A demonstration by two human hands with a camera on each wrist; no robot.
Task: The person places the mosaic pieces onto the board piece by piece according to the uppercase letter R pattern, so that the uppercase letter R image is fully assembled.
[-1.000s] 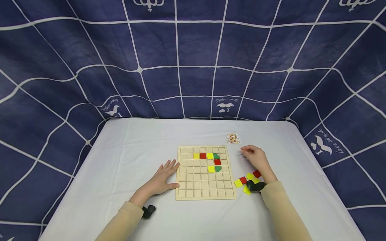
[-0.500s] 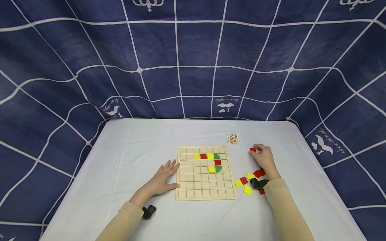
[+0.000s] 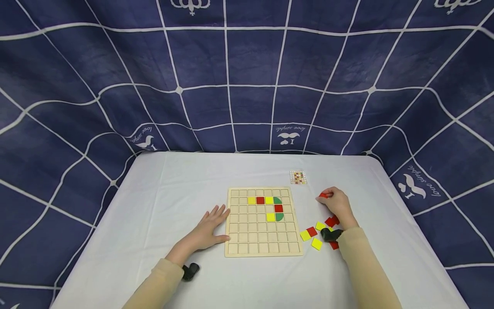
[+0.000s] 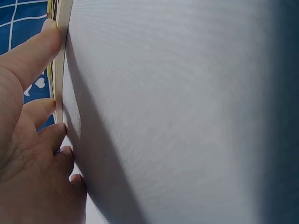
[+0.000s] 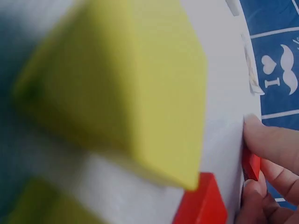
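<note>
The right hand [image 3: 336, 206] pinches a red tile [image 3: 323, 195] at three o'clock of the wooden board [image 3: 262, 222], loose red and yellow tiles [image 3: 315, 234] lying by its wrist, while the left hand [image 3: 208, 227] rests flat, fingers straight, against the board's nine o'clock edge.

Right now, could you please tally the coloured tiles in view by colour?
Yellow tiles: 6 (3 on the board, 3 loose)
Red tiles: 6 (2 on the board, 3 loose, 1 in the right hand)
Green tiles: 2, both on the board
Total: 14 visible
</note>
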